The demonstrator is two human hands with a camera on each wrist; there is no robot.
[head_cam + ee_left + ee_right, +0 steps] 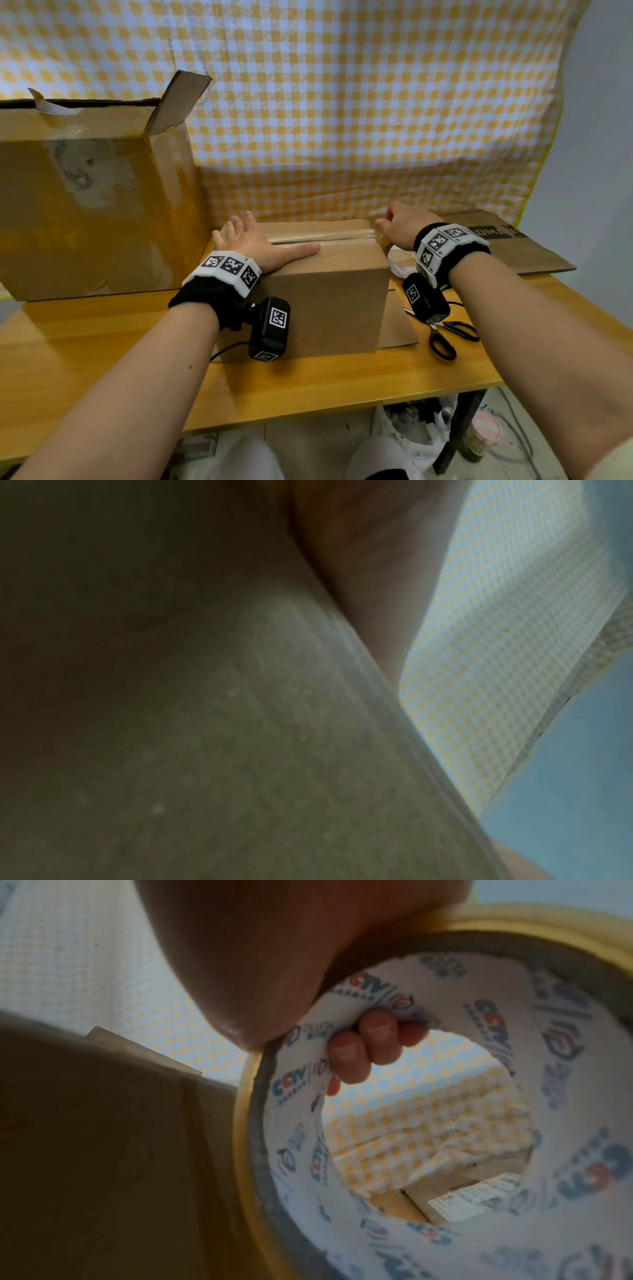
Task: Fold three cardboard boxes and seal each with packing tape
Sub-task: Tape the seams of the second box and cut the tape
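Observation:
A small closed cardboard box (329,291) stands mid-table, with a strip of clear tape (318,236) along its top seam. My left hand (253,240) lies flat on the box top, fingers straight and thumb stretched along the seam. My right hand (400,222) grips the packing tape roll (428,1096) at the box's right top edge, fingers (363,1047) curled through its printed core. In the head view the roll (397,260) is mostly hidden behind the right wrist. The left wrist view shows only blurred cardboard (205,723) up close.
A large open box (92,205) stands at the table's back left. Flattened cardboard (520,246) lies at the back right, another flat sheet (397,322) under the small box. Black scissors (448,335) lie right of the box. Checked cloth (342,120) hangs behind.

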